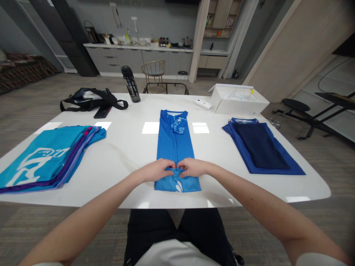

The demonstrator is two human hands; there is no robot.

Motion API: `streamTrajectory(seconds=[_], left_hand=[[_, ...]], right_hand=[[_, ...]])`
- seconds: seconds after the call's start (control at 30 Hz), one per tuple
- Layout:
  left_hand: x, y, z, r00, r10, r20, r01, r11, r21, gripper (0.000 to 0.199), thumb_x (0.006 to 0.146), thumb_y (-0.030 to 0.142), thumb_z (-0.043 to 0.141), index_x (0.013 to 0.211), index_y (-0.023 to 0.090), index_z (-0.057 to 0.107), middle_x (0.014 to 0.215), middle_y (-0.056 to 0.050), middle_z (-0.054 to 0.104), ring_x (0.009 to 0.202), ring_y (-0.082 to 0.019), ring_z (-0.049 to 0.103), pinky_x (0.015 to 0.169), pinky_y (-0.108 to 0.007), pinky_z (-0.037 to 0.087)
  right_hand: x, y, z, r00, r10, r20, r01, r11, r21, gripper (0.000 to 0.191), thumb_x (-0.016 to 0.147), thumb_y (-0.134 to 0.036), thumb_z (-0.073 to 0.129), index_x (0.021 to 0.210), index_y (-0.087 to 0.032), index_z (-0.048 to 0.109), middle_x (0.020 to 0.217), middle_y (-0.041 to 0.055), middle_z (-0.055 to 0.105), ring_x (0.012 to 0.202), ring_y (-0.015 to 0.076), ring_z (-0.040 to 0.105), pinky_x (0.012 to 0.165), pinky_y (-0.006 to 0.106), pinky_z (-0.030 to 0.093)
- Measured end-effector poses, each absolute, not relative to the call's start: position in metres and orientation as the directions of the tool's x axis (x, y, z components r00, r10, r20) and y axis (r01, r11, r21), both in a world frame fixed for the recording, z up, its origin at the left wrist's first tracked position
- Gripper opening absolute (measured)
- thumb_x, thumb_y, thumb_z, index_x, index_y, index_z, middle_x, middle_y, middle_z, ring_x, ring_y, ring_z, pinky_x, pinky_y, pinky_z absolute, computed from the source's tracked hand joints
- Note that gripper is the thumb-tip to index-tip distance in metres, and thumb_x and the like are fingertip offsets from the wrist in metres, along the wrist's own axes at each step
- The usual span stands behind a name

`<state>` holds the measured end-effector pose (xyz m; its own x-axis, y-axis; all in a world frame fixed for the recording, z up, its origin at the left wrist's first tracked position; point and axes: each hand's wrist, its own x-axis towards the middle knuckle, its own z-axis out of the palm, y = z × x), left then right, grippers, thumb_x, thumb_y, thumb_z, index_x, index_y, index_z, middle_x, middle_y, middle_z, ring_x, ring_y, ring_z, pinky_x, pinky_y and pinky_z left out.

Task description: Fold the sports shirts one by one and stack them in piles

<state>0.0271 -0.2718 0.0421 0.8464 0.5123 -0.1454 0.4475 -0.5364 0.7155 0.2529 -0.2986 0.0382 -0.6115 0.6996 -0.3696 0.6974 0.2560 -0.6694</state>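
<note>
A blue shirt lies folded into a long narrow strip at the middle of the white table, its collar at the far end. Near the close end, my left hand pinches a gathered bit of the cloth from the left. My right hand pinches the same gathered part from the right, with the fingertips of both hands almost meeting. Below them, the lighter blue end of the shirt with a white mark lies on the table.
Turquoise and purple clothes are piled at the left, dark blue clothes at the right. Farther back are a black bag, a phone, a bottle, a white device and a white box.
</note>
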Motion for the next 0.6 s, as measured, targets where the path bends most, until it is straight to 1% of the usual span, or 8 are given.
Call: streamTrajectory(seconds=[0.03,0.07,0.13,0.2,0.33,0.47,0.6], left_hand=[[0.025,-0.273,0.043,0.853,0.503,-0.144,0.439,-0.540,0.718,0.018,0.091,0.036,0.057,0.096,0.023,0.069,0.092,-0.001,0.071,0.083,-0.019,0.063,0.072,-0.026,0.044],[0.023,-0.272,0.044,0.853,0.502,-0.144,0.440,-0.542,0.716,0.018,0.092,0.035,0.057,0.097,0.023,0.069,0.091,-0.001,0.071,0.082,-0.019,0.063,0.072,-0.026,0.044],[0.018,-0.270,0.046,0.846,0.517,-0.132,0.444,-0.545,0.712,0.017,0.089,0.033,0.060,0.098,0.023,0.070,0.094,-0.002,0.073,0.084,-0.020,0.064,0.074,-0.027,0.044],[0.013,-0.263,0.049,0.835,0.535,-0.130,0.447,-0.521,0.727,0.018,0.087,0.033,0.063,0.099,0.023,0.072,0.097,-0.003,0.074,0.086,-0.021,0.065,0.075,-0.028,0.045],[0.006,-0.240,0.055,0.764,0.634,-0.120,0.446,-0.385,0.808,0.023,0.084,0.041,0.067,0.093,0.021,0.073,0.088,-0.002,0.071,0.082,-0.020,0.064,0.072,-0.028,0.046],[0.011,-0.206,0.054,0.663,0.747,-0.051,0.339,-0.239,0.910,0.032,0.081,0.047,0.070,0.095,0.018,0.072,0.089,-0.003,0.071,0.083,-0.021,0.064,0.074,-0.029,0.048],[0.023,-0.162,0.051,0.584,0.812,0.010,0.274,-0.209,0.939,0.037,0.077,0.050,0.074,0.093,0.017,0.072,0.087,-0.004,0.071,0.081,-0.020,0.064,0.074,-0.031,0.049]], right_hand=[[0.254,-0.299,0.039,-0.614,0.699,-0.366,0.702,0.273,-0.657,0.018,0.082,-0.033,0.075,0.090,-0.017,0.070,0.071,-0.0036,0.060,0.066,0.0122,0.051,0.062,0.024,0.033],[0.255,-0.300,0.041,-0.618,0.701,-0.355,0.702,0.290,-0.650,0.018,0.084,-0.036,0.072,0.084,-0.017,0.070,0.069,-0.0035,0.060,0.065,0.0121,0.050,0.061,0.024,0.033],[0.257,-0.302,0.046,-0.620,0.719,-0.315,0.695,0.316,-0.646,0.022,0.088,-0.039,0.068,0.082,-0.018,0.070,0.071,-0.0027,0.061,0.066,0.0124,0.050,0.062,0.025,0.032],[0.259,-0.302,0.056,-0.608,0.744,-0.278,0.699,0.334,-0.633,0.021,0.091,-0.038,0.065,0.084,-0.019,0.070,0.073,-0.0018,0.064,0.066,0.0127,0.050,0.062,0.025,0.032],[0.262,-0.289,0.080,-0.553,0.800,-0.231,0.736,0.338,-0.587,0.020,0.091,-0.037,0.065,0.083,-0.019,0.071,0.073,-0.0006,0.065,0.066,0.0136,0.051,0.062,0.025,0.032],[0.269,-0.253,0.098,-0.494,0.855,-0.161,0.771,0.345,-0.535,0.022,0.091,-0.040,0.065,0.090,-0.019,0.072,0.079,0.0016,0.068,0.070,0.0157,0.054,0.065,0.026,0.035],[0.281,-0.206,0.104,-0.500,0.858,-0.119,0.783,0.390,-0.484,0.021,0.094,-0.037,0.063,0.102,-0.020,0.071,0.090,0.0036,0.071,0.078,0.0178,0.058,0.070,0.026,0.038]])
